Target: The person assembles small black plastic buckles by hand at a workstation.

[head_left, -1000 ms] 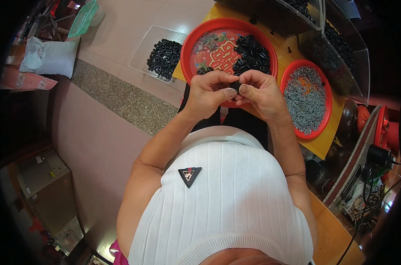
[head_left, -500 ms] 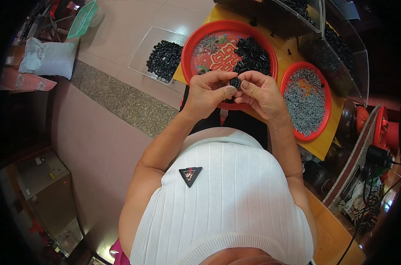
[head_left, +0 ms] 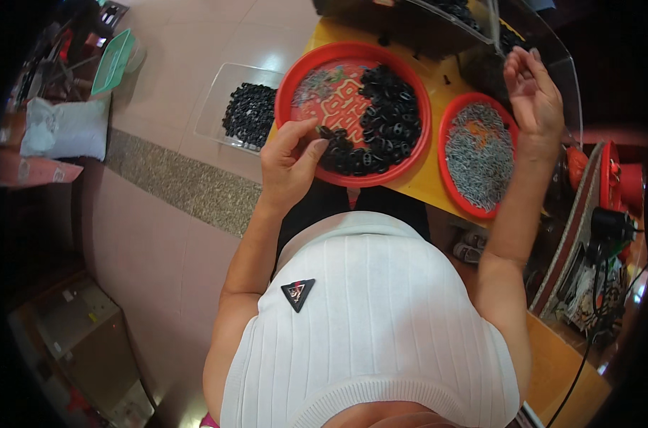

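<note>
My left hand (head_left: 287, 165) is at the near rim of a large round red tray (head_left: 288, 78). Its thumb and forefinger pinch a small black plastic part (head_left: 326, 133) at the edge of the tray's pile of black parts (head_left: 388, 121). My right hand (head_left: 531, 93) is raised past the far right side of a smaller red tray (head_left: 445, 164) that holds small grey metal pieces (head_left: 481, 153). Its fingers are loosely spread, nothing shows in them, and it is close to a clear plastic bin (head_left: 552, 53).
Both trays sit on a yellow table (head_left: 427, 187). A clear flat tray of black parts (head_left: 249, 114) lies on the floor to the left. Further left are a white bag (head_left: 63, 128) and a green basket (head_left: 113, 60). Red items and cables crowd the right edge.
The hands were together over the large tray holding a small black part. They have separated: the left dropped to the black pile, and the right swung out toward the clear bin.
</note>
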A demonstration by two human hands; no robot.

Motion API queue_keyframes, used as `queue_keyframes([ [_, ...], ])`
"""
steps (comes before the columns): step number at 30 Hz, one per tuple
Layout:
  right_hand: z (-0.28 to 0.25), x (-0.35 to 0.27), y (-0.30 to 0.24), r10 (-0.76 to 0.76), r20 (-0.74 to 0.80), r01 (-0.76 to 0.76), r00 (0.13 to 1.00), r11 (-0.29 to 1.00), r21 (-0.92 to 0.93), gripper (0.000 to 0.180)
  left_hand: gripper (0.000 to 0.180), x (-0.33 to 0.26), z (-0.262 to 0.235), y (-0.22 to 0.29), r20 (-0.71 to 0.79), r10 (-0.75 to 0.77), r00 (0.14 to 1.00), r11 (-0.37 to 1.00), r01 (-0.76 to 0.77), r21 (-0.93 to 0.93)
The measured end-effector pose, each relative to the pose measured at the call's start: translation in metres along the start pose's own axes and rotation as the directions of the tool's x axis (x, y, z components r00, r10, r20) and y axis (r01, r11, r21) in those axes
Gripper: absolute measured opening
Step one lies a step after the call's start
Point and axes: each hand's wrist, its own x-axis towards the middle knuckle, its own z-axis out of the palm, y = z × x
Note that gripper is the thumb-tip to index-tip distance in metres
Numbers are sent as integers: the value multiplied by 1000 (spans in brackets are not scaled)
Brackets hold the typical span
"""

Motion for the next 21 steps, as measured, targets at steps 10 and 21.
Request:
queue_keyframes([
  [10, 67, -70, 128, 103, 592, 532, 799, 339, -776, 11, 23, -4, -19, -8, -65, 4, 998, 995, 3, 105],
  [21, 49, -52, 111, 110, 581, 578, 806, 62, -814, 16, 23, -3, -25, -10, -88, -122, 989, 985, 109, -136],
])
